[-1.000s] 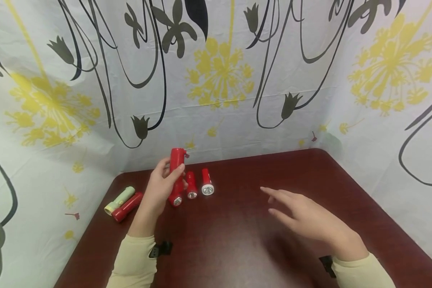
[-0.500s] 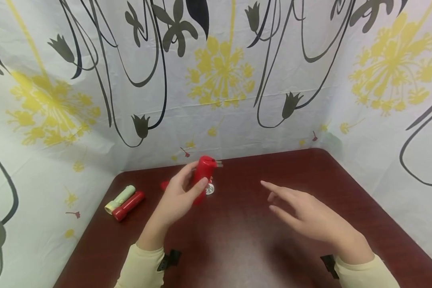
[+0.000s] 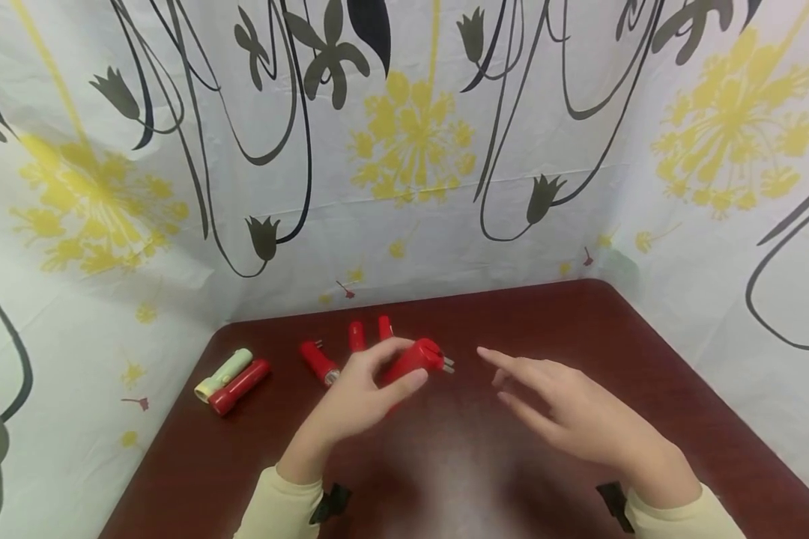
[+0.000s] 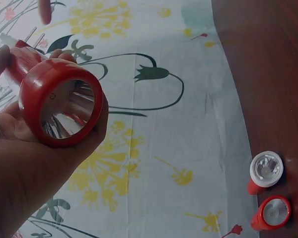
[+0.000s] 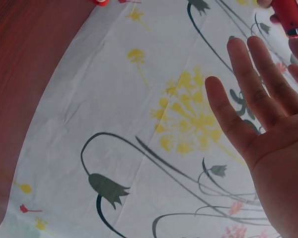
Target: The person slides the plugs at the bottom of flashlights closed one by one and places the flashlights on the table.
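My left hand (image 3: 360, 393) grips a red flashlight (image 3: 414, 359) around its body, above the middle of the table. Two metal plug prongs stick out of its tail end toward my right hand. In the left wrist view the flashlight's wide lens and reflector (image 4: 69, 111) face the camera, with the fingers wrapped behind. My right hand (image 3: 573, 412) hovers to the right, apart from the flashlight, its fingers extended and holding nothing. The right wrist view shows that palm (image 5: 283, 148), with the flashlight's tail (image 5: 290, 17) at the upper corner.
On the dark red table (image 3: 512, 322), a red flashlight with prongs (image 3: 319, 363) and two smaller red ones (image 3: 356, 337) (image 3: 385, 327) lie beyond my left hand. At the left edge, a pale green flashlight (image 3: 224, 374) lies beside another red one (image 3: 240, 387). Patterned cloth (image 3: 411, 247) surrounds the table.
My left hand has carried the red flashlight rightward and down from the row, tilting its prongs toward the right hand. Another pronged flashlight is uncovered behind. The right hand has barely moved.
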`<state>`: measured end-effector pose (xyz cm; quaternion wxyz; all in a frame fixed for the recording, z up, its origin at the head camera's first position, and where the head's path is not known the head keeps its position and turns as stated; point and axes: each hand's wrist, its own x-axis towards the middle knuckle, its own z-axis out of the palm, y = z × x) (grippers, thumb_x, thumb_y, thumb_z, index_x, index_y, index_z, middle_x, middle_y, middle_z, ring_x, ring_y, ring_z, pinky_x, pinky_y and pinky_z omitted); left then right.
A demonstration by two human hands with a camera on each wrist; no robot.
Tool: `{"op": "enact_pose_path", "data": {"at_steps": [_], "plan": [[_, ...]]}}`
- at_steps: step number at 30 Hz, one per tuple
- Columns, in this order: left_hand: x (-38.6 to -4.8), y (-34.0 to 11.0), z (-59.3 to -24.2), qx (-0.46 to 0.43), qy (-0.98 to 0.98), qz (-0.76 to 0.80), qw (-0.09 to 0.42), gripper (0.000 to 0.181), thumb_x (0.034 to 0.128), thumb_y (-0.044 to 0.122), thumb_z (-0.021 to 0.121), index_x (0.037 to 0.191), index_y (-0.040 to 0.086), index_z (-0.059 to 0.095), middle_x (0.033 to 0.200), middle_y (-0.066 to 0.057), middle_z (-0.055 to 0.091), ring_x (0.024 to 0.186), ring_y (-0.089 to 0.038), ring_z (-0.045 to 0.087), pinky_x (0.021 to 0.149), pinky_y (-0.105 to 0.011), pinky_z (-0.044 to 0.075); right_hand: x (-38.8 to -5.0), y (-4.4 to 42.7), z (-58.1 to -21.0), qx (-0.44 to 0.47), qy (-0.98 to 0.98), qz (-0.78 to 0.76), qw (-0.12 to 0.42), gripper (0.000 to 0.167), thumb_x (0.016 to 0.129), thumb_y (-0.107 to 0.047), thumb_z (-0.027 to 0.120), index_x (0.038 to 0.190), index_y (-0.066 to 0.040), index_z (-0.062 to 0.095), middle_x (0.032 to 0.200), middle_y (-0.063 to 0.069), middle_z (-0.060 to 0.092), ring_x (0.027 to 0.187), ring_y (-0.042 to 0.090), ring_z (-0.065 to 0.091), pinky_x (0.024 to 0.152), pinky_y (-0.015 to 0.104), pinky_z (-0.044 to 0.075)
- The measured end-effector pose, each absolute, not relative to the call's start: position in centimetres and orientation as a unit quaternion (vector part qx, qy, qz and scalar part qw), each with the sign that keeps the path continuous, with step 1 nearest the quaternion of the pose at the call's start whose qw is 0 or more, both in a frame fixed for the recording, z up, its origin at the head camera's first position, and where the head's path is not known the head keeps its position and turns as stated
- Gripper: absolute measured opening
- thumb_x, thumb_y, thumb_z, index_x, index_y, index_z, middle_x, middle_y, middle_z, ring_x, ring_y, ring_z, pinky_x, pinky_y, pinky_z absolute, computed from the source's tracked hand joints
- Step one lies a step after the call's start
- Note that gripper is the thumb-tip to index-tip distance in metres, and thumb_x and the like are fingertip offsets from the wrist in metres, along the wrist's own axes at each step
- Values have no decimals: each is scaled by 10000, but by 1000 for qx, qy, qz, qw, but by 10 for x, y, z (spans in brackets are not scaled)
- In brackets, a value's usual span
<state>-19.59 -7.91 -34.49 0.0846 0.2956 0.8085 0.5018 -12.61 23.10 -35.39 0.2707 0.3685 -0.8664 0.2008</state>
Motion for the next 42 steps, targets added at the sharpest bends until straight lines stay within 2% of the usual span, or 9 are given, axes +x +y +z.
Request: {"op": "enact_pose_path", "data": {"at_steps": [3, 7, 9, 13, 16, 21, 29, 36, 42], "plan": [[-194, -77, -345, 317, 808, 491, 78, 442, 980, 364, 747, 1400, 273, 643, 1224, 40, 744, 1044, -186, 694, 879, -312, 621, -124, 227, -353, 380, -862, 199, 271, 692, 920, -114, 807, 1552, -226, 547, 1048, -181, 706, 936, -18, 676, 881, 176, 537], [-191, -76, -345, 330, 811, 478, 71, 456, 986, 362, 741, 1420, 267, 639, 1261, 52, 734, 1090, -172, 681, 905, -293, 610, -122, 224, -353, 388, -858, 190, 276, 528, 1020, -240, 724, 1527, -255, 580, 1064, -213, 711, 952, -29, 678, 883, 180, 540], [-190, -75, -345, 331, 813, 474, 71, 462, 984, 364, 740, 1425, 272, 639, 1272, 56, 727, 1105, -175, 671, 908, -293, 607, -122, 222, -353, 391, -856, 187, 282, 444, 1077, -329, 628, 1516, -267, 594, 1072, -226, 711, 950, -38, 673, 879, 174, 535], [-188, -75, -346, 331, 815, 470, 79, 477, 982, 384, 739, 1438, 289, 635, 1301, 66, 714, 1138, -174, 659, 917, -293, 604, -120, 221, -352, 400, -848, 180, 297, 517, 999, -219, 739, 1498, -272, 617, 1089, -219, 703, 945, -24, 666, 875, 186, 532], [-188, -75, -348, 336, 814, 466, 86, 487, 987, 398, 731, 1450, 290, 629, 1320, 67, 708, 1153, -170, 659, 930, -286, 601, -119, 220, -351, 408, -843, 175, 303, 542, 977, -191, 754, 1495, -284, 622, 1097, -202, 703, 948, -14, 657, 874, 190, 530], [-188, -74, -350, 353, 808, 462, 92, 476, 1002, 393, 716, 1457, 290, 625, 1320, 69, 712, 1149, -152, 667, 957, -285, 597, -118, 220, -350, 411, -843, 167, 304, 387, 1101, -328, 574, 1482, -293, 635, 1107, -184, 703, 954, 5, 652, 873, 199, 531], [-186, -72, -349, 369, 798, 465, 102, 455, 1015, 408, 697, 1449, 288, 630, 1313, 67, 720, 1124, -126, 680, 963, -301, 604, -118, 219, -349, 417, -840, 163, 306, 391, 1131, -372, 470, 1469, -291, 647, 1115, -179, 705, 951, 11, 653, 865, 202, 531], [-186, -70, -350, 383, 797, 456, 98, 433, 1021, 355, 694, 1438, 251, 642, 1269, 48, 739, 1080, -103, 687, 950, -292, 607, -118, 220, -350, 425, -838, 165, 299, 395, 1133, -369, 429, 1433, -299, 677, 1121, -151, 716, 938, 21, 652, 862, 209, 537], [-186, -69, -352, 407, 791, 444, 108, 419, 1015, 342, 706, 1413, 220, 662, 1251, 24, 745, 1056, -75, 678, 930, -284, 612, -120, 219, -349, 448, -820, 177, 309, 344, 1123, -391, 483, 1294, -291, 764, 1102, -130, 729, 972, 47, 673, 888, 219, 548]]}}
